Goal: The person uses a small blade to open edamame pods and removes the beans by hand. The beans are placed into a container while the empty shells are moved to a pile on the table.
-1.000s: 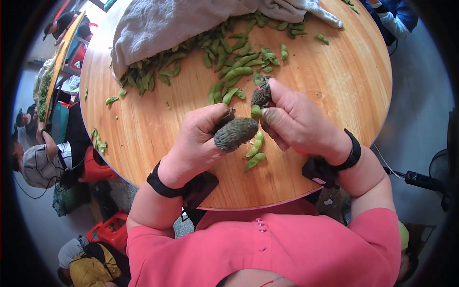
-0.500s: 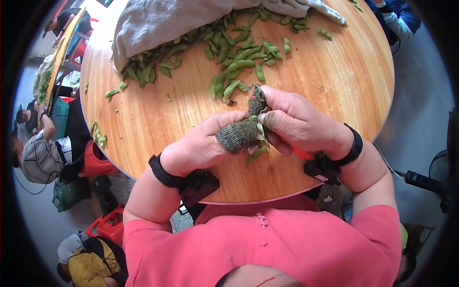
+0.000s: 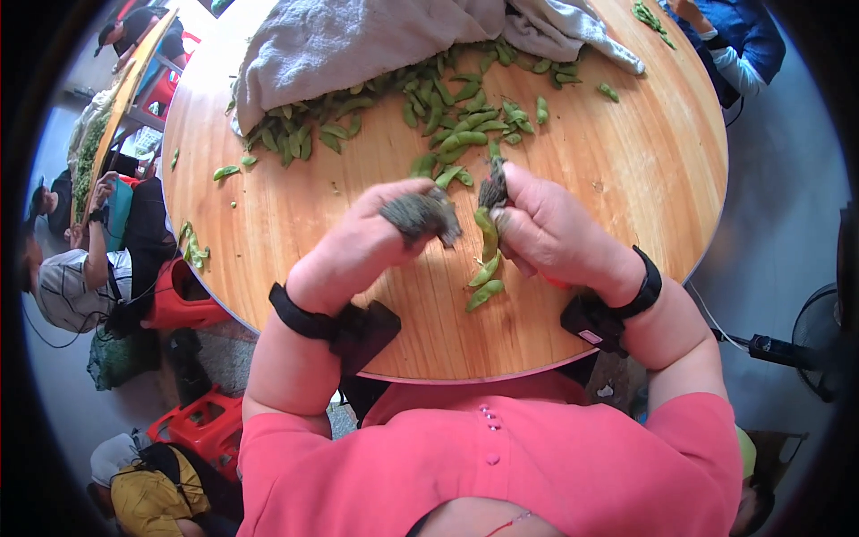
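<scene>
Head view: both hands [image 3: 358,246] [image 3: 555,233] grip one green pod [image 3: 488,234] (fingertips covered) above round table [image 3: 626,170].

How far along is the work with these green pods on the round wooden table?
Done: two green pods lie loose near the table edge. In hand: the right hand holds a green pod; the left hand, in grey fingertip covers, meets it. Left: a large heap of green pods beside the grey cloth.

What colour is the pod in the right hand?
Green, the pod held in the right hand; head view shows it best.
</scene>
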`<control>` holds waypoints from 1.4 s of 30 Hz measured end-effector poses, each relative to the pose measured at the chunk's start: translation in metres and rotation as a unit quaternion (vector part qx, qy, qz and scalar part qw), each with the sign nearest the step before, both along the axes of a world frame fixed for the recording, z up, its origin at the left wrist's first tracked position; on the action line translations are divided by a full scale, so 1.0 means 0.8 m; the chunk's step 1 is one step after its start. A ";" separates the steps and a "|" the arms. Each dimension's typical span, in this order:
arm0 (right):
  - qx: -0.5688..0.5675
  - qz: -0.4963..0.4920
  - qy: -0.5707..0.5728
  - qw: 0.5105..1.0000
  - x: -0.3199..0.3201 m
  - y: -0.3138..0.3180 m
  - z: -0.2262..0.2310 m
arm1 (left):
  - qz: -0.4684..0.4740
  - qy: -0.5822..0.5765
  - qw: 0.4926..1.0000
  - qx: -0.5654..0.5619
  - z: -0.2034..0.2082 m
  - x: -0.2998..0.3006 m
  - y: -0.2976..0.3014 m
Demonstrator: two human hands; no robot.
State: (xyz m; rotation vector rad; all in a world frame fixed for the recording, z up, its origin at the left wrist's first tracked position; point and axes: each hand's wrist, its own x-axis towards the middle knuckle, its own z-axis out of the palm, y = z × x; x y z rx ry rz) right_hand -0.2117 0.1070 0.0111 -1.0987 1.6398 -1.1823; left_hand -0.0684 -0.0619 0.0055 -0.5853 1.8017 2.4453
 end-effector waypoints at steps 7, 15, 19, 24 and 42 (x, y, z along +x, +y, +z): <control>-0.054 0.000 0.305 0.951 0.004 -0.008 -0.001 | 0.144 0.080 0.981 0.104 0.008 -0.015 -0.021; -0.058 0.148 0.586 0.794 -0.005 -0.061 0.010 | 0.115 0.129 0.984 0.047 -0.012 -0.014 -0.030; -0.055 0.157 0.598 0.784 -0.012 -0.068 0.012 | 0.158 0.110 0.977 0.096 0.000 -0.014 -0.018; -0.041 -0.098 -0.036 0.994 -0.018 -0.055 0.032 | 0.164 0.067 0.982 0.070 0.003 -0.016 -0.007; 0.028 -0.036 -0.062 0.997 -0.017 -0.026 0.030 | -0.022 0.085 0.995 0.052 0.002 -0.019 0.003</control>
